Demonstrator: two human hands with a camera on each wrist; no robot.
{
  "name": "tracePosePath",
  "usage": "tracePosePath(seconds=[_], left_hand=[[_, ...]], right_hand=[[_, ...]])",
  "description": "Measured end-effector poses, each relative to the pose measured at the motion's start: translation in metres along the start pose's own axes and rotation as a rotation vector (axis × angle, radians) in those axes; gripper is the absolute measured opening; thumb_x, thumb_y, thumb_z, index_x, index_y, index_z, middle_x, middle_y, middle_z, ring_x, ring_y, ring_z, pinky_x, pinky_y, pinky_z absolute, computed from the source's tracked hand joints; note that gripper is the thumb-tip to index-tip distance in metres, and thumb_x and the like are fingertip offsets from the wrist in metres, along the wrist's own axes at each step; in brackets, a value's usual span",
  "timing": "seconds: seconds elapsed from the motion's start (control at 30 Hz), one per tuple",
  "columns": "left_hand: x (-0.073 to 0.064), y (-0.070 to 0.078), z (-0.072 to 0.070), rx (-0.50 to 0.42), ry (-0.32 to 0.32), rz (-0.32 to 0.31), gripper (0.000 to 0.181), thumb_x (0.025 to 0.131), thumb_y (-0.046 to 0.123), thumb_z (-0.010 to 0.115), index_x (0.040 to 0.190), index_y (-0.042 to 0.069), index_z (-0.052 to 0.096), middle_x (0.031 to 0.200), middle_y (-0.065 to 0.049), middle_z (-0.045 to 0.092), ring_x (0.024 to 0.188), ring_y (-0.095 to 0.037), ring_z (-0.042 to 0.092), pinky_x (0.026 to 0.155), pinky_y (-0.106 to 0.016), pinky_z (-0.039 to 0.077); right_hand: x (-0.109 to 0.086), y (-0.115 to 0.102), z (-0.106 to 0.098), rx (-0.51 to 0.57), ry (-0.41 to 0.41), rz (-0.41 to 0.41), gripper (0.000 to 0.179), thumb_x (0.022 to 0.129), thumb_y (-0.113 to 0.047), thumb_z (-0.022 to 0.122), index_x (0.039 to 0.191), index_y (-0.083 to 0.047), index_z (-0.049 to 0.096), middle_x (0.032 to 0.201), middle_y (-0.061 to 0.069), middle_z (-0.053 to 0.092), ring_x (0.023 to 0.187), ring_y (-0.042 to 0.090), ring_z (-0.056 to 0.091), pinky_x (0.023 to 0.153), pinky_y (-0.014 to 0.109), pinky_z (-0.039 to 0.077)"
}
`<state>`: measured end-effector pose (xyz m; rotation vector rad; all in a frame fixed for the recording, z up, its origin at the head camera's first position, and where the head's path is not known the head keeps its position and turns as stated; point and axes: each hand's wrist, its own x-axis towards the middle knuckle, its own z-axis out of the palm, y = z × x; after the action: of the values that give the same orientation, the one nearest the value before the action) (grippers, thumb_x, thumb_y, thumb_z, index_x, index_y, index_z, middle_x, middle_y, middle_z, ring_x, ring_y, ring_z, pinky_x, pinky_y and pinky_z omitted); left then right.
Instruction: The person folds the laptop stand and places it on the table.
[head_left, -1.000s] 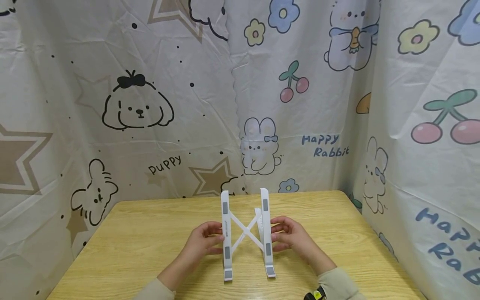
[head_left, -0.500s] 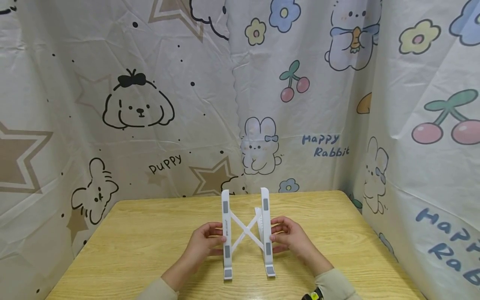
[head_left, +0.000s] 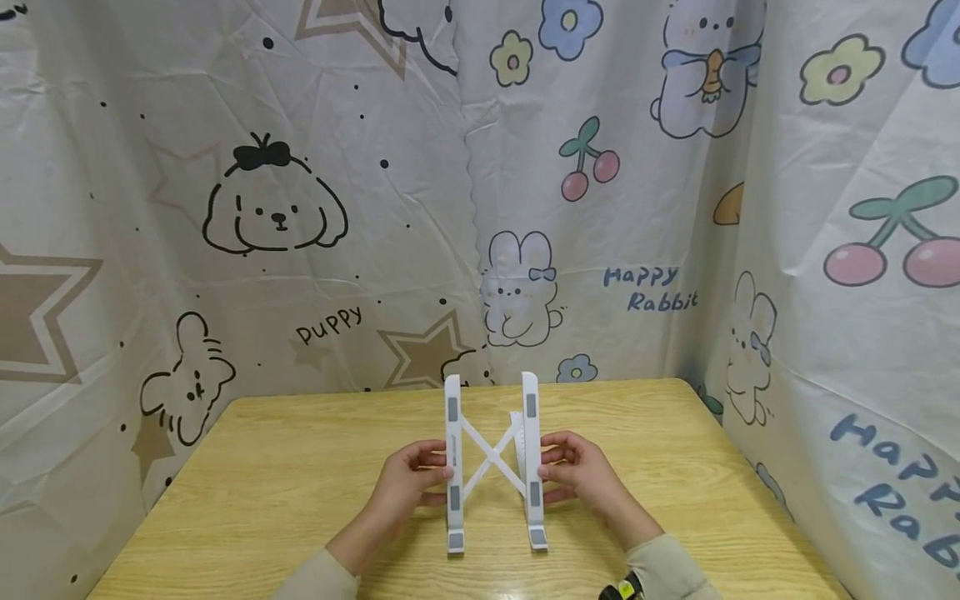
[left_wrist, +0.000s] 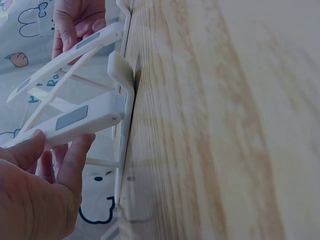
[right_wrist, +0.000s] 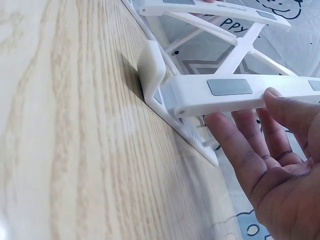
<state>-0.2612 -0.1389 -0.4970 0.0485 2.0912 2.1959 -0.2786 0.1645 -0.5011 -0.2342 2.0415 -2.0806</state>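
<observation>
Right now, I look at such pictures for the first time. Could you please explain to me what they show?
There is no machine: you see a person's left hand and right hand, both bare. The widest picture comes from a camera on the head; the other two come from cameras on the left and right wrists. A white stand rests on the table. The left hand pinches the stand's left rail between thumb and fingers; the right hand pinches the right rail likewise.
</observation>
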Motion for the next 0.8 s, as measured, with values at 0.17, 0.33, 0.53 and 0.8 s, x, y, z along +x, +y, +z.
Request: tracePosePath(seconds=[0.17, 0.33, 0.53, 0.8], left_hand=[[0.002, 0.000, 0.000, 0.010, -0.007, -0.002, 0.044, 0.091, 0.000, 0.074, 0.133, -0.001, 0.061, 0.110, -0.014, 0.062, 0.091, -0.020, 0.068, 0.074, -0.047, 0.064], [0.005, -0.001, 0.000, 0.019, -0.010, -0.007, 0.043, 0.091, 0.001, 0.075, 0.133, 0.001, 0.062, 0.110, -0.013, 0.062, 0.092, -0.020, 0.068, 0.075, -0.045, 0.065], [0.009, -0.002, 0.004, 0.010, -0.007, 0.008, 0.043, 0.091, 0.000, 0.074, 0.133, 0.001, 0.062, 0.110, -0.013, 0.063, 0.090, -0.020, 0.068, 0.073, -0.045, 0.065], [0.010, -0.002, 0.007, 0.014, -0.013, 0.013, 0.043, 0.093, 0.001, 0.073, 0.134, 0.001, 0.061, 0.111, -0.014, 0.062, 0.091, -0.020, 0.067, 0.072, -0.045, 0.065]], right_hand=[[0.001, 0.001, 0.002, 0.008, -0.011, -0.009, 0.048, 0.092, 0.004, 0.071, 0.136, 0.003, 0.052, 0.108, 0.015, 0.063, 0.088, 0.022, 0.068, 0.072, 0.056, 0.063], [0.003, 0.002, 0.004, 0.002, -0.003, -0.012, 0.047, 0.093, 0.002, 0.072, 0.135, 0.002, 0.052, 0.108, 0.014, 0.063, 0.088, 0.023, 0.070, 0.072, 0.056, 0.063], [0.005, 0.002, 0.008, 0.004, 0.010, -0.010, 0.047, 0.093, 0.000, 0.073, 0.135, 0.002, 0.053, 0.109, 0.014, 0.062, 0.088, 0.024, 0.071, 0.073, 0.054, 0.063], [0.009, 0.003, 0.014, 0.005, 0.011, -0.013, 0.046, 0.093, 0.001, 0.073, 0.134, 0.002, 0.054, 0.108, 0.013, 0.063, 0.088, 0.023, 0.070, 0.072, 0.054, 0.064]])
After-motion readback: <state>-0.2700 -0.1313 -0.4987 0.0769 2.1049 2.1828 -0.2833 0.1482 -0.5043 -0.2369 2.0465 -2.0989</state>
